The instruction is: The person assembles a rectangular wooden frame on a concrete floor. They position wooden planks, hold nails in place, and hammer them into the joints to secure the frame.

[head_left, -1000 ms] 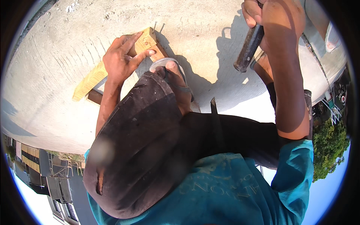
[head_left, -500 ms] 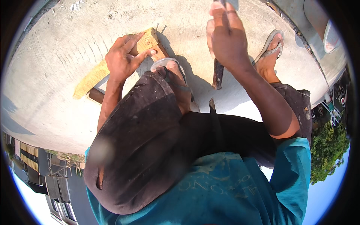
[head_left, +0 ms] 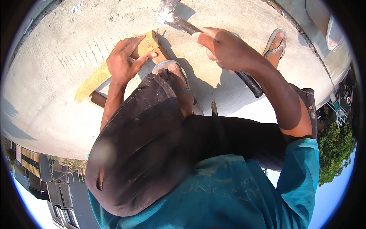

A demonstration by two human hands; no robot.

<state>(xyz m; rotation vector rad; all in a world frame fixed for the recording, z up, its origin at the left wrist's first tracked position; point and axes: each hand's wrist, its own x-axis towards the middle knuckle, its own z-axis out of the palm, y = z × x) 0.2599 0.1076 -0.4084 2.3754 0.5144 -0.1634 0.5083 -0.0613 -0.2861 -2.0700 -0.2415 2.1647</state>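
My left hand (head_left: 124, 59) grips the corner of a wooden frame, thumb and fingers spread over a pale yellow timber (head_left: 93, 82). A shorter brown piece of wood (head_left: 162, 54) meets it at the near-right end, close to my sandalled foot (head_left: 177, 76). A thin nail-like sliver and its shadow show by that end; I cannot make it out clearly. In my right hand (head_left: 225, 47) is a hammer (head_left: 185, 25), fingers wrapped round its dark handle. Its metal head is raised up and to the left, partly cut off by the upper edge, apart from the wood.
Rough concrete ground (head_left: 49, 76) lies under the frame. My other sandalled foot (head_left: 277, 44) is to the right. A dark flat pointed piece (head_left: 214, 108) sticks up by my thigh. Another person's foot (head_left: 335, 36) shows at the upper right.
The hammer has swung from upright at the right to slanting left, its head now over toward the timber's end. My left hand and the wooden frame have stayed nearly still.
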